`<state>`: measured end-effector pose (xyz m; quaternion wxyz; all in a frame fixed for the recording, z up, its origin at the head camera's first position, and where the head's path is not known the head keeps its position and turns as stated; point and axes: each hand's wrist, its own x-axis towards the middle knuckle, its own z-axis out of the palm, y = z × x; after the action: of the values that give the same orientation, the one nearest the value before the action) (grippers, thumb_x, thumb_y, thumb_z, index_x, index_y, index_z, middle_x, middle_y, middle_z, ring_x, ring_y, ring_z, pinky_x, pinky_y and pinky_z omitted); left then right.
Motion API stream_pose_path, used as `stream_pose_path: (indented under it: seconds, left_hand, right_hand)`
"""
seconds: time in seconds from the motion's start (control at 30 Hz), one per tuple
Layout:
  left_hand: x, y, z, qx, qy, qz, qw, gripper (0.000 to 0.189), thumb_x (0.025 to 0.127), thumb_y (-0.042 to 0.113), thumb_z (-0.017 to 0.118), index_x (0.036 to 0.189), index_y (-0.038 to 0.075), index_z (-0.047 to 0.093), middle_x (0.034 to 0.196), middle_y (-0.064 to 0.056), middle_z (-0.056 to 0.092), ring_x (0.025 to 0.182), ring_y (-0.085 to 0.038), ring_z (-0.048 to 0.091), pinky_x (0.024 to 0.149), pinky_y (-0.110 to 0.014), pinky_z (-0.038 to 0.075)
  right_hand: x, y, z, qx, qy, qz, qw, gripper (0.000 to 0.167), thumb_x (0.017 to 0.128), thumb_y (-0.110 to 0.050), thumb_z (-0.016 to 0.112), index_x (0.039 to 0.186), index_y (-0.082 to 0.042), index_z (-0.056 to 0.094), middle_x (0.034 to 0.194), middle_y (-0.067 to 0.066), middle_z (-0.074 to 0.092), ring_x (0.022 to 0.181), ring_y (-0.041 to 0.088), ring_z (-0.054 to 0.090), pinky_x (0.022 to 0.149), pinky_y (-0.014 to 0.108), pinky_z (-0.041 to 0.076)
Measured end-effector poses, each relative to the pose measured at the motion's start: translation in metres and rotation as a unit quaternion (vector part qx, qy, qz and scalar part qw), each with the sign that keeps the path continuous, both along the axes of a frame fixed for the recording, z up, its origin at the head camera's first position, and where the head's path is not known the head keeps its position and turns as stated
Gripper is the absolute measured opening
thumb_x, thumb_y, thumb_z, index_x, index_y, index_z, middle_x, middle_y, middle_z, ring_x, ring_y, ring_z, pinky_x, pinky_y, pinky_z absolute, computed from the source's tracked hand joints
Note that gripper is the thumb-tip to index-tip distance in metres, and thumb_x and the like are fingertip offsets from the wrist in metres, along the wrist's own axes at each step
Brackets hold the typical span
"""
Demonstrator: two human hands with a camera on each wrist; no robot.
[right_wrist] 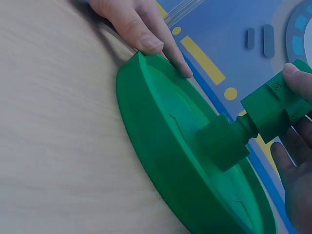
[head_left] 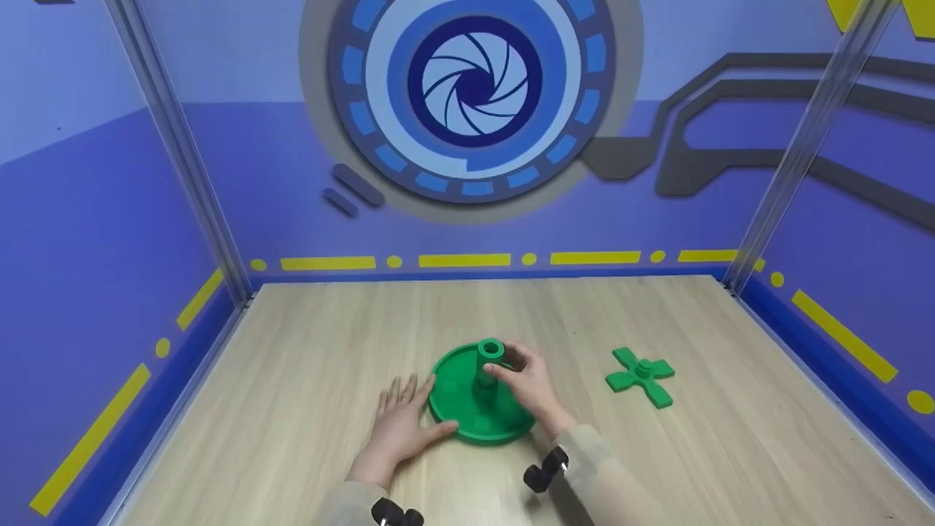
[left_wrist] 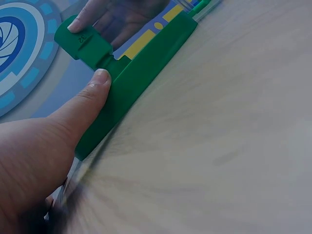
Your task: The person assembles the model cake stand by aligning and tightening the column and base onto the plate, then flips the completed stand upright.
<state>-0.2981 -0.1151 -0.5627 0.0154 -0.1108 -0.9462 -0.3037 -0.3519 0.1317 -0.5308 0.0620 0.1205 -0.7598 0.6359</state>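
A round green dish with a raised rim lies flat on the table. My left hand is spread at its left side, thumb and forefinger touching the rim. From the dish's middle rises a squared green stub. Above the stub, in line with it, stands a green tube with a hollow top and "32" marked on its side. My right hand grips this tube between thumb and fingers from the right. A narrower neck shows between stub and tube in the right wrist view.
A green cross-shaped piece with flat arms and a short round peg lies on the wooden table, right of the dish. Blue printed walls enclose the table at the back and both sides, with metal posts at the corners.
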Motion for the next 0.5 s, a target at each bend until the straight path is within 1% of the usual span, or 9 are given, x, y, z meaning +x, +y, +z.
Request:
stream_pose_path:
  seconds: [0.13, 0.27, 0.4, 0.5]
  left_hand:
    - [-0.0002, -0.0001, -0.0001, -0.002, 0.002, -0.001, 1.0000, 0.104, 0.083, 0.074, 0.067, 0.162, 0.014, 0.035, 0.167, -0.026, 0.027, 0.157, -0.052, 0.012, 0.128, -0.068, 0.008]
    - [0.0000, 0.0001, -0.0003, -0.001, 0.002, -0.001, 1.0000, 0.104, 0.083, 0.074, 0.067, 0.162, 0.014, 0.035, 0.167, -0.026, 0.027, 0.157, -0.052, 0.012, 0.128, -0.068, 0.008]
    - [0.0004, 0.0002, 0.0000, 0.002, 0.002, -0.001, 1.0000, 0.103, 0.084, 0.073, 0.068, 0.162, 0.015, 0.034, 0.168, -0.026, 0.027, 0.157, -0.052, 0.012, 0.128, -0.067, 0.007]
    - [0.0005, 0.0004, -0.0002, 0.000, 0.004, -0.001, 1.0000, 0.102, 0.084, 0.072, 0.068, 0.162, 0.015, 0.035, 0.167, -0.026, 0.027, 0.157, -0.052, 0.012, 0.128, -0.067, 0.008]
  right_hand:
    - [0.0002, 0.0004, -0.0002, 0.002, 0.000, 0.000, 1.0000, 0.044, 0.091, -0.014, 0.079, 0.132, -0.003, 0.066, 0.127, 0.017, 0.071, 0.124, 0.031, 0.065, 0.113, 0.052, 0.050]
    - [0.0007, 0.0022, 0.0009, 0.000, -0.003, 0.007, 1.0000, 0.046, 0.091, -0.013, 0.079, 0.133, -0.003, 0.065, 0.128, 0.017, 0.071, 0.125, 0.032, 0.065, 0.114, 0.052, 0.048]
    - [0.0019, 0.0048, 0.0033, 0.009, -0.001, 0.022, 0.9997, 0.049, 0.091, -0.011, 0.078, 0.138, -0.004, 0.063, 0.131, 0.016, 0.070, 0.128, 0.033, 0.063, 0.116, 0.052, 0.046]
    - [0.0021, 0.0066, 0.0040, 0.014, 0.007, 0.035, 0.9993, 0.050, 0.091, -0.006, 0.076, 0.139, -0.002, 0.061, 0.134, 0.019, 0.068, 0.130, 0.035, 0.062, 0.116, 0.053, 0.046]
